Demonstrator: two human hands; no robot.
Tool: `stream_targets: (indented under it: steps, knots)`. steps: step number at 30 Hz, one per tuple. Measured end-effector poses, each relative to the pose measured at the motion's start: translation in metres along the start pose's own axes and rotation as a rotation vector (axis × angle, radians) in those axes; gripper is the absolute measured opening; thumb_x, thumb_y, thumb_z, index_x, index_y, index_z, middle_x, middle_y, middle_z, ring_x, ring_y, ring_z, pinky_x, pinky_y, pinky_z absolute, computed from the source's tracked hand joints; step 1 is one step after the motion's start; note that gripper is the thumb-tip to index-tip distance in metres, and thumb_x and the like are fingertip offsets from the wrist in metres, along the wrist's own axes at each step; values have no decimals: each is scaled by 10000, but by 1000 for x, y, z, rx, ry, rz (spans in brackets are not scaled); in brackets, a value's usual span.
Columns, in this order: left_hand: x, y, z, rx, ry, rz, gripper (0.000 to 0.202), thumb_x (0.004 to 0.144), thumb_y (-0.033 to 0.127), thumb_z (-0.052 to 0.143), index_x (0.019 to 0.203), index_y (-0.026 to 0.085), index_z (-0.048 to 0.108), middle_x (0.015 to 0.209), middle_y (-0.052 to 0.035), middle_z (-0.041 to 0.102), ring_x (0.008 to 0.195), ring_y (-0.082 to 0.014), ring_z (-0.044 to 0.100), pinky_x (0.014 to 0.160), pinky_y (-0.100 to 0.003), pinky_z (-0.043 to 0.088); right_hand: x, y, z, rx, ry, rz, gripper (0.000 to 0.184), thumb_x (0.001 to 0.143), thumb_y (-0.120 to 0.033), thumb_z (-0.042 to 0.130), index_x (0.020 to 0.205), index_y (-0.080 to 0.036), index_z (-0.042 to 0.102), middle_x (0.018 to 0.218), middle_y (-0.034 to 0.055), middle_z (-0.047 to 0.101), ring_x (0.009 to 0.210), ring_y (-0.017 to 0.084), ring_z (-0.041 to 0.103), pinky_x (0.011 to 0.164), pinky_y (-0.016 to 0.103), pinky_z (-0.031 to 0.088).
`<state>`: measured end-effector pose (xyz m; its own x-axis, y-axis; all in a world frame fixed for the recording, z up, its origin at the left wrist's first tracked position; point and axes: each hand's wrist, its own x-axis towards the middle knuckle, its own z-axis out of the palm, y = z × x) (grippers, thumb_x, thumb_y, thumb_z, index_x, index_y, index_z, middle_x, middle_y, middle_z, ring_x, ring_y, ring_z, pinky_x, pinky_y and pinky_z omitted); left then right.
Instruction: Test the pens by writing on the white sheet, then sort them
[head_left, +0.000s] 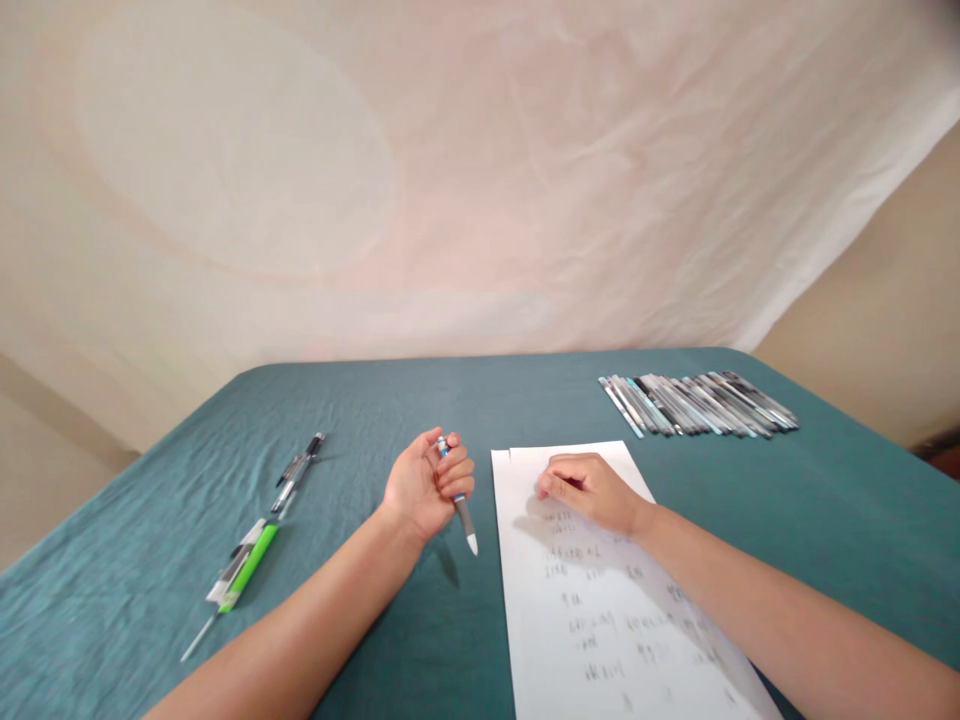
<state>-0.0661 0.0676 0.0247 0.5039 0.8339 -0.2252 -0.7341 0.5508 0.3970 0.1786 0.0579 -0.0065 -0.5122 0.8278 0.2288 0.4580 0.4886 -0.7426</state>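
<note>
My left hand [427,485] is closed around a grey and white pen [463,515], whose white tip points down toward the teal tablecloth. My right hand [589,490] rests on a white sheet of paper [600,610] with handwriting on it. Its fingers are curled in a loose fist near the sheet's top edge, and I cannot make out anything in them. The two hands lie side by side, about a hand's width apart.
A row of several pens [697,403] lies at the back right of the teal-covered table [375,400]. At the left lie a black pen [298,470] and a green and white pen [244,572]. A cream cloth hangs behind the table.
</note>
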Motion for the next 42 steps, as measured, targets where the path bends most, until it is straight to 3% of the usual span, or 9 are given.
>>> stream_targets:
  steps: [8,15,18,22,27,35,39,42]
  knots:
    - [-3,-2,-1,-27,15,-14,188,852,185,345,693,153,440,503,82,142,347,-67,224,313,-156,183,-5,-10,3,-278,-99,-200,449,902,-375,407,507,-183,500,525,-10,421,524,108,357,564,249,278]
    - [-8,-7,12,-21,25,14,215,870,192,336,684,158,439,502,76,182,357,-76,244,316,-170,228,-6,-13,1,-251,-92,-194,466,888,-407,416,487,-186,500,512,-5,431,508,109,350,563,248,285]
    - [-11,-12,22,-21,21,22,238,896,245,349,710,150,463,544,47,294,433,-91,347,405,-201,368,-6,-20,2,-136,-72,-107,455,899,-421,400,550,-180,567,537,0,479,524,107,394,564,241,304]
    - [-12,-19,31,1,13,58,271,912,224,308,739,139,498,634,-9,410,573,-126,463,586,-285,481,-9,-39,4,88,-125,126,389,886,-465,417,741,-179,637,569,-21,496,518,97,403,510,217,296]
    - [-12,-25,33,29,-23,102,259,905,171,309,762,131,522,698,-30,453,670,-140,506,743,-355,501,-11,-56,1,357,-263,275,312,821,-456,533,738,-163,600,592,-33,470,530,87,394,488,202,297]
    - [-18,-31,42,77,-87,109,242,899,142,327,768,139,531,703,-21,465,700,-135,519,883,-417,465,-12,-61,1,534,-317,315,315,821,-459,544,736,-159,584,592,-21,509,532,85,440,504,203,333]
    - [-14,-34,36,354,-86,137,242,930,291,349,905,149,544,809,-40,524,822,-168,557,941,-463,420,-11,-59,0,547,-340,325,323,808,-470,558,733,-156,562,614,-17,518,535,82,448,501,196,336]
    - [-8,-37,21,915,22,343,321,907,394,404,1133,182,487,1014,-67,547,1030,-216,525,1002,-467,351,-7,-46,-14,350,-200,320,315,832,-466,517,756,-163,557,633,-17,535,551,90,463,509,199,337]
